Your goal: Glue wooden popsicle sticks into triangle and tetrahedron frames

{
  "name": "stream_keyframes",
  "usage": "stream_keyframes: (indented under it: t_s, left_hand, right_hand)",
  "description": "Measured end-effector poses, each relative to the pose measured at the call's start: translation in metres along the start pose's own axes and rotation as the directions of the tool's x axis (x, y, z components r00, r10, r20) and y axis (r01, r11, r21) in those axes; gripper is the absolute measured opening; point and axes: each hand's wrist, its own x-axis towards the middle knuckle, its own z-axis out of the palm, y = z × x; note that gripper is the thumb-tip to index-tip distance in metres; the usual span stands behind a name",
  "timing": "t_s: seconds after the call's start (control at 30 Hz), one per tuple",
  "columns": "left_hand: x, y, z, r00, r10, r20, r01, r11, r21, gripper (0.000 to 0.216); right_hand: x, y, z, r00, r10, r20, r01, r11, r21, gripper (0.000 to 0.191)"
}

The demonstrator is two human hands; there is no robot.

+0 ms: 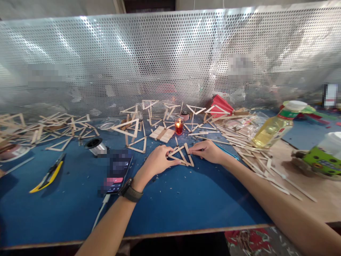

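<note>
My left hand (160, 160), with a dark watch on its wrist, pinches the left end of a small frame of wooden craft sticks (182, 155) just above the blue table. My right hand (205, 151) is closed at the right side of the same frame, its fingertips pressed together by an upright stick. Whether those fingertips hold that stick or something smaller cannot be made out. Just behind the hands, a lit candle in a red glass (179, 126) burns beside a flat square of joined sticks (162, 134).
Triangular stick frames (128, 128) stand along the back before a perforated metal screen (170, 60). Left are yellow-handled pliers (49, 177), a wire spool (96, 146) and a phone (118, 172). Loose sticks (255, 156), a tilted bottle of yellow liquid (277, 124) and a green container (325, 156) lie right.
</note>
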Motion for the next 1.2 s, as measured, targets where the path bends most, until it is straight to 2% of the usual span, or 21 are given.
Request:
stream_keyframes:
  t_s: [1.2]
  left_hand:
    - [-0.0009,0.0031,-0.0031,1.000,-0.003,0.015,0.003,1.000,0.004,0.060]
  right_hand:
    - [0.0003,-0.0003,-0.0008,1.000,0.003,0.010,-0.003,0.999,-0.050,0.032]
